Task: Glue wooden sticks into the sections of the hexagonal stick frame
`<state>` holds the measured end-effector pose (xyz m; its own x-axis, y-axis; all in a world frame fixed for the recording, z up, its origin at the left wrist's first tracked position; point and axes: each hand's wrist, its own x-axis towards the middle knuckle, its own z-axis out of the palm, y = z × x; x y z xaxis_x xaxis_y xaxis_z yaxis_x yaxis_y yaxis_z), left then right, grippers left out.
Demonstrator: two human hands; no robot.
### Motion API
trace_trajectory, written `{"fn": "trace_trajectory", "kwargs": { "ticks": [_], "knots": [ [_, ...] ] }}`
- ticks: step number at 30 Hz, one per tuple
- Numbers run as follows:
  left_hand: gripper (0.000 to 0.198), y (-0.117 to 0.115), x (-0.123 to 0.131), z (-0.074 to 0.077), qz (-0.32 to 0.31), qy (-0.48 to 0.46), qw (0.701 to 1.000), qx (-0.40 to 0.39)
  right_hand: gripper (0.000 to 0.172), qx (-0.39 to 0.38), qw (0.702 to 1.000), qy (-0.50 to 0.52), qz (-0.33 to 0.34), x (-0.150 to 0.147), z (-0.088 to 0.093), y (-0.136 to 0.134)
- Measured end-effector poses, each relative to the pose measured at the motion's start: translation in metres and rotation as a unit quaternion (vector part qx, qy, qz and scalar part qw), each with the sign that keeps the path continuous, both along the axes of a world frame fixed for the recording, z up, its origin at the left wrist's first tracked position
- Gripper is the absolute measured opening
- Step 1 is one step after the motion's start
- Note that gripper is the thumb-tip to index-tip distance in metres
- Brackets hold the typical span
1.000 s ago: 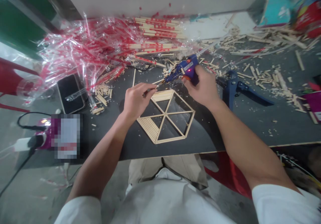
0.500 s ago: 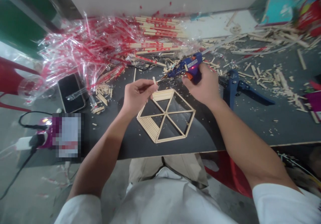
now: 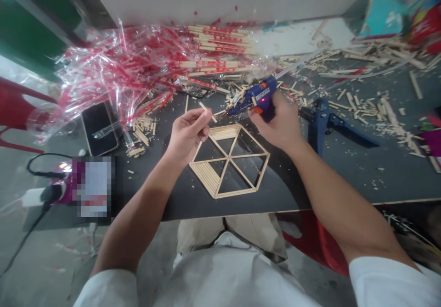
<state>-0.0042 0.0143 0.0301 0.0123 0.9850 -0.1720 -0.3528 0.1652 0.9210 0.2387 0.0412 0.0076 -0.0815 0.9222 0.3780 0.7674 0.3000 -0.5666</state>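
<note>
Between the thumb and fingers of my left hand (image 3: 190, 132) is a short wooden stick (image 3: 204, 108), tilted, above the far left side of a hexagonal stick frame (image 3: 228, 157). The frame lies flat on the dark table; spokes cross it, and two of its sections are partly filled with rows of sticks. My right hand (image 3: 280, 123) is wrapped round a blue glue gun (image 3: 258, 97) with an orange trigger and a small red light. Its nozzle points left, close to the stick; whether they touch I cannot tell.
Blue cutters (image 3: 321, 123) lie right of my right hand. Red-and-clear wrappers (image 3: 120, 64) and wrapped chopsticks (image 3: 220, 41) are heaped at the back. A phone (image 3: 99, 128) and a purple power strip (image 3: 65, 178) are at left. Stick offcuts (image 3: 354, 103) litter the right side.
My left hand has turned the short stick from nearly upright to a slant. The glue gun has shifted slightly, its nozzle now lower. The frame stays in place on the table.
</note>
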Motion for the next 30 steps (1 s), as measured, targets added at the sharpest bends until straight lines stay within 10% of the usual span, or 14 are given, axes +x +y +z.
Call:
{"fn": "trace_trajectory", "kwargs": {
  "ticks": [30],
  "knots": [
    [0.025,0.001,-0.005,-0.013,-0.003,0.009,1.000,-0.022,0.026,0.011,1.000,-0.028,-0.008,0.002,-0.004,0.003]
  ]
}}
